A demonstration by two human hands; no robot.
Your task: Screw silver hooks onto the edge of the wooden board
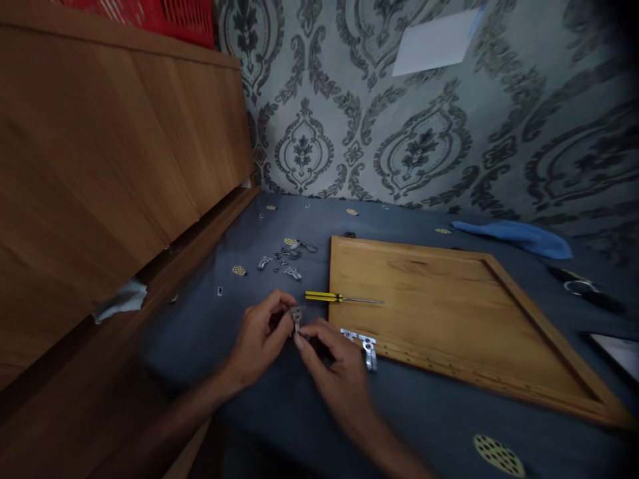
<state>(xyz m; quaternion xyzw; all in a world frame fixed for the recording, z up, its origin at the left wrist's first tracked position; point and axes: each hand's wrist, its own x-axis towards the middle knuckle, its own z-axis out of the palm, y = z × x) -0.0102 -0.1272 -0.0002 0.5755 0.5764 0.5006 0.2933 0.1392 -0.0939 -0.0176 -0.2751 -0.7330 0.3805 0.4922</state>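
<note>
Between the fingertips of both hands is a small metal cabinet hinge [297,315], held just in front of the wooden panel's left corner. My left hand [264,336] pinches it from the left, fingers curled. From the right, my right hand [335,356] grips its lower end with thumb and forefinger. Close to the right hand, a shiny hinge [368,346] lies at the near edge of the framed wooden panel [414,299]. A yellow and black screwdriver [324,297] rests with its shaft over the panel. Loose hinge parts and screws [287,256] lie scattered beyond my left hand.
A dark blue patterned cloth [200,346] covers the work surface. At left stands a wooden cabinet [124,146] with a red basket [187,20] on top. A blue cloth [519,236], a dark object with a metal ring [582,287] and a flat screen-like object [619,352] lie right.
</note>
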